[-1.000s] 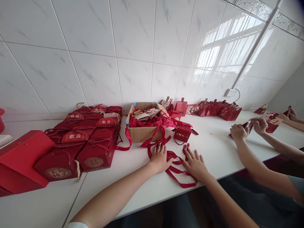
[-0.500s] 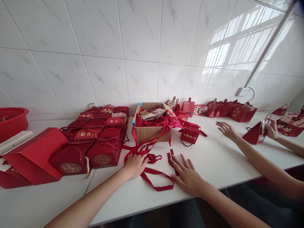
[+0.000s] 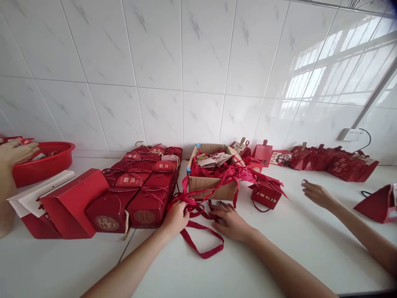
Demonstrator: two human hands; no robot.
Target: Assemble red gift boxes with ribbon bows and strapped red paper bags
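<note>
My left hand [image 3: 175, 217] is closed on a tangle of red ribbon [image 3: 201, 238] that lies on the white counter [image 3: 248, 265] in front of an open cardboard box [image 3: 211, 186]. More ribbons and paper tags spill out of that box. My right hand [image 3: 230, 222] rests on the ribbon just right of the left one, fingers curled over a strand. A block of red gift boxes [image 3: 139, 182] with rope handles stands just left of my left hand.
A small red box [image 3: 263, 195] sits right of the cardboard box. Another person's hand [image 3: 316, 193] reaches over the counter at right, near a red bag [image 3: 376, 205]. Someone else's hand [image 3: 14, 152] shows at far left by a red basin [image 3: 43, 161]. Red boxes [image 3: 325, 159] line the tiled wall.
Both my hands moved left and toward the cardboard box, and the left one closed on the ribbon. The view swung left. The person at right stretched a hand across the counter.
</note>
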